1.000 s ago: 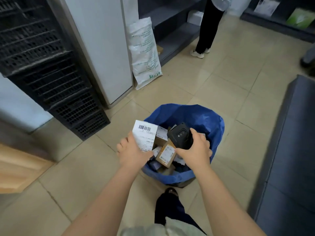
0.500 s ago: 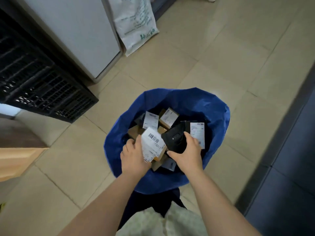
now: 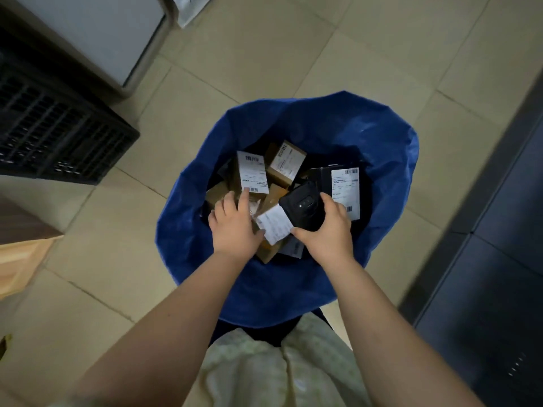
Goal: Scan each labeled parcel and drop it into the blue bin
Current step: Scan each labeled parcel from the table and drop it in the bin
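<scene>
A beige tiled floor (image 3: 97,245) is seen from above. A wooden edge (image 3: 23,259) is set at 9 o'clock, a black lattice crate (image 3: 58,136) at 10, a white cabinet (image 3: 88,30) at 11. At centre stands the blue bin (image 3: 382,142), with labelled parcels (image 3: 252,171) piled inside. The left hand (image 3: 235,227) is laid on the pile, fingers loosely straight, nothing gripped. A black scanner (image 3: 305,208) is gripped by the right hand (image 3: 326,230). Bare floor is open beyond the rim from 12 to 2 o'clock; a dark panel (image 3: 499,259) closes 3 to 5.
</scene>
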A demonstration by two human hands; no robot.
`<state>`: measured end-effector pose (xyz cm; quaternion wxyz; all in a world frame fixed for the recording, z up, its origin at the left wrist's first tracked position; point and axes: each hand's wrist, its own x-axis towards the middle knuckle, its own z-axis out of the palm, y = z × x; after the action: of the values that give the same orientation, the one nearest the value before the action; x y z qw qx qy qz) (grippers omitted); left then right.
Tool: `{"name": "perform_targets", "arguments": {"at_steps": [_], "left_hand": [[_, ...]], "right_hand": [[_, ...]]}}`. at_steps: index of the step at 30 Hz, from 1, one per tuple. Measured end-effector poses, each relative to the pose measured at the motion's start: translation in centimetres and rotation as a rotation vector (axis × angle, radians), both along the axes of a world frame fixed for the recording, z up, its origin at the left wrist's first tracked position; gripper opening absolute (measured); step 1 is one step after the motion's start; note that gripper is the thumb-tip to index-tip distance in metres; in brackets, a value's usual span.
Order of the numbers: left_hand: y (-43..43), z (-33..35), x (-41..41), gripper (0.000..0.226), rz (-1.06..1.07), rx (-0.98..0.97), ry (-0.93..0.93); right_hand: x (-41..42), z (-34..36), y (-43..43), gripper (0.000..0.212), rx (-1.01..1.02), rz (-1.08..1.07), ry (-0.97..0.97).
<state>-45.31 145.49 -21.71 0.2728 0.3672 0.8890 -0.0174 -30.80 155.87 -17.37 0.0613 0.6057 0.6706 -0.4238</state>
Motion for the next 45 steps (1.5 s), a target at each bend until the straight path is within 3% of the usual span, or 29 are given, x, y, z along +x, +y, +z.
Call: {"name": "perform_targets", "arguments": {"at_steps": [7, 16, 23, 31, 37, 45], "left_hand": [[0.8, 8.9, -3.7, 0.072, -0.131, 0.235, 0.149], [1.2, 25.8, -10.4, 0.068, 0.025, 0.528, 0.351], [-2.2, 39.6, -13.7, 0.069, 0.245, 0.659, 0.558], [-8.0, 56.2, -13.0, 0.069, 0.345, 0.848, 0.845], [-14.9, 65.0, -10.4, 0.067, 0.469, 0.887, 1.062], [-25.0, 71.5, -4.9, 0.066, 0.656, 0.821, 1.278]], "right_hand": [[-3.2, 7.5, -0.4, 0.089, 0.120, 0.072, 0.024], [-9.2, 23.1, 1.7, 0.082, 0.379, 0.283, 0.158], [-13.0, 36.4, 1.9, 0.086, 0.650, 0.519, 0.408], [-14.4, 53.3, -0.6, 0.083, 0.936, 0.786, 0.677], [-15.2, 60.3, -3.9, 0.086, 1.104, 0.884, 0.829], [-16.6, 65.5, -11.3, 0.090, 1.109, 1.030, 1.082]]}}
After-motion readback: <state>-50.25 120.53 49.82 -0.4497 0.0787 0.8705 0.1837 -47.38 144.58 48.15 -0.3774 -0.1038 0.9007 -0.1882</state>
